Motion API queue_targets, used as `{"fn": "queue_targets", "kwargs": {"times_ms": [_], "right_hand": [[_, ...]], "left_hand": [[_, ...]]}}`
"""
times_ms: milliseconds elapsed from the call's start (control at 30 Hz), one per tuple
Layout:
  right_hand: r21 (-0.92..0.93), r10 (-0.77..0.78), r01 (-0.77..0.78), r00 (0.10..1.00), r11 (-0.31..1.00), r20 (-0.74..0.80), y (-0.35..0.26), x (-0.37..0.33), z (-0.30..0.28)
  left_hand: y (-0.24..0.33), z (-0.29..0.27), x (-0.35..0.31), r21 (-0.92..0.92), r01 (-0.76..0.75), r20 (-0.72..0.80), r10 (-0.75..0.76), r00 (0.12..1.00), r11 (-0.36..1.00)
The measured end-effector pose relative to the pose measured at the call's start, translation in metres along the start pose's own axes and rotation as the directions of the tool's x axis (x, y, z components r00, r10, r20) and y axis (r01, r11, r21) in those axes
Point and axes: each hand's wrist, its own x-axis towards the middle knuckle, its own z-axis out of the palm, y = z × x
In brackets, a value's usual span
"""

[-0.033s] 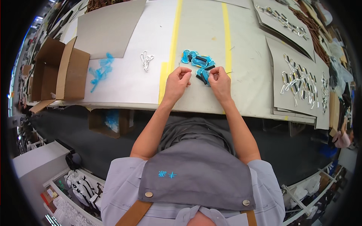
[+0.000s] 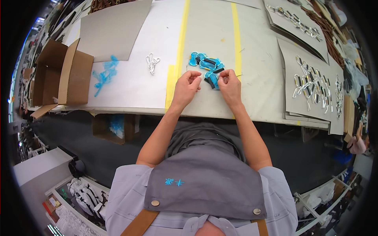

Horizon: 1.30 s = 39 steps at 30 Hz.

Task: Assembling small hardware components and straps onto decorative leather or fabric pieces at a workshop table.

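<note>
A small cluster of carabiners (image 2: 211, 63) in blue plastic film, with black bands on them, lies on the pale tabletop in front of me. My right hand (image 2: 230, 89) pinches at the edge of the nearest blue-wrapped carabiner (image 2: 213, 80). Just left of that piece, my left hand (image 2: 186, 89) is closed, thumb against curled fingers; whatever is between its fingertips is too small to make out. Further left sits a little heap of bare silver carabiners (image 2: 152, 63).
Crumpled blue film (image 2: 105, 75) lies beside an open cardboard box (image 2: 75, 78) at the left. Grey card sheets (image 2: 292, 92) at the right carry rows of carabiners (image 2: 313, 84). Yellow tape strips (image 2: 237, 39) cross the table. Another box (image 2: 108, 128) stands below its edge.
</note>
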Motion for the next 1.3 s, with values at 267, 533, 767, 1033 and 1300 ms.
{"fn": "queue_targets", "kwargs": {"times_ms": [267,533,767,1033,1300], "right_hand": [[-0.252,-0.129,0.160,0.982,0.954,0.136,-0.004,-0.009,-0.008],[0.104,0.022,-0.050,0.967,0.993,0.254,-0.014,-0.016,-0.019],[0.289,0.157,-0.309,0.880,0.906,0.448,-0.037,-0.024,-0.035],[0.301,0.166,-0.337,0.864,0.892,0.475,-0.032,-0.027,-0.036],[0.283,0.204,-0.357,0.867,0.890,0.454,-0.032,-0.030,-0.031]], "left_hand": [[-0.003,0.013,-0.002,0.082,0.053,0.115,-0.062,0.991,0.995],[0.008,0.012,-0.006,-0.018,0.127,0.182,-0.121,0.976,0.992],[0.015,0.013,-0.021,-0.398,0.248,0.202,-0.179,0.963,0.883],[0.010,0.008,-0.020,-0.006,-0.095,0.070,0.095,0.993,0.995],[0.004,0.014,-0.024,0.378,-0.372,0.072,0.374,0.925,0.848]]}}
